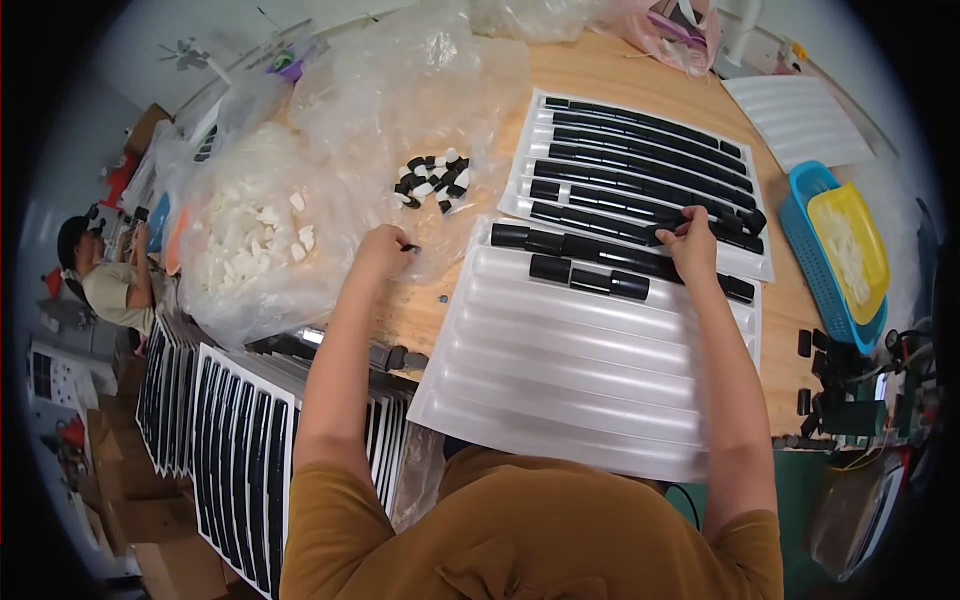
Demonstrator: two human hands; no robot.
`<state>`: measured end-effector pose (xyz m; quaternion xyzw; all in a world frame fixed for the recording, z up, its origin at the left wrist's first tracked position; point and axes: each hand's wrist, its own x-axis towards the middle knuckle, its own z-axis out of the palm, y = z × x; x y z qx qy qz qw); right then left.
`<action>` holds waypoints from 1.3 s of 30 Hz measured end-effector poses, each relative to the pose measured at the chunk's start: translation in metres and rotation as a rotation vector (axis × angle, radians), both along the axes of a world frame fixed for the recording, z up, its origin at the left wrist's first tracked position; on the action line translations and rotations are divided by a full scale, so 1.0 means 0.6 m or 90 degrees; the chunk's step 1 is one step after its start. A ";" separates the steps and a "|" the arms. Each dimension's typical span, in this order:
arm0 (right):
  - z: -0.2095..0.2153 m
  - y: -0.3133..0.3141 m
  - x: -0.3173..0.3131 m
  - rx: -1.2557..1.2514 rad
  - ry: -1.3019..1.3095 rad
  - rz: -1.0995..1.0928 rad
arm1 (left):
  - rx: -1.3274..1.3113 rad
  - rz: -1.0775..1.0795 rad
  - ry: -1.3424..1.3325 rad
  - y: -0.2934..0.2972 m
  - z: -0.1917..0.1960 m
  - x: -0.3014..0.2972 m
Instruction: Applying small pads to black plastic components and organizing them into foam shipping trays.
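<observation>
My left hand is closed by the plastic sheeting, a small dark piece showing at its fingertips. Just beyond it lies a pile of small black and white caps. My right hand pinches a black cylinder at the near edge of the far white ribbed tray, whose grooves hold rows of black cylinders. Overlapping that tray, the near ribbed tray has a long row of black cylinders and a shorter row; its other visible grooves are bare.
Loose white pieces lie on clear plastic sheeting at left. A blue basket with a yellow one stands at right, near loose black cylinders. Filled trays stand upright at lower left. Another person sits far left.
</observation>
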<state>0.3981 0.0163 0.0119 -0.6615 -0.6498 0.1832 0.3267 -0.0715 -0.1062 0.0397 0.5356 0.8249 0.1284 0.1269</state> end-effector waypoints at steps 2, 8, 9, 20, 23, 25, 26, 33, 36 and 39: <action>-0.011 0.013 0.020 0.000 -0.004 0.074 | -0.018 -0.044 -0.100 0.000 -0.021 -0.006; 0.082 -0.044 0.012 0.015 0.169 0.058 | 0.156 0.042 -0.247 -0.032 0.016 0.037; 0.093 -0.059 0.011 -0.027 0.323 0.079 | 0.248 0.042 -0.422 -0.043 0.047 0.069; 0.158 -0.222 -0.077 -0.412 0.560 0.420 | 0.184 -0.152 -0.907 -0.145 0.123 0.307; 0.163 -0.237 -0.080 -0.419 0.545 0.449 | 0.137 -0.106 -0.887 -0.156 0.123 0.312; 0.156 -0.247 -0.084 -0.390 0.507 0.445 | 0.140 -0.110 -0.883 -0.160 0.130 0.324; 0.161 -0.253 -0.087 -0.388 0.508 0.447 | 0.144 -0.114 -0.879 -0.162 0.133 0.331; 0.169 -0.279 -0.091 -0.334 0.409 0.463 | 0.124 -0.124 -0.814 -0.174 0.137 0.345; 0.189 -0.288 -0.090 -0.309 0.345 0.464 | 0.133 -0.126 -0.812 -0.179 0.145 0.350; 0.191 -0.288 -0.090 -0.339 0.419 0.485 | 0.182 -0.166 -0.762 -0.183 0.146 0.350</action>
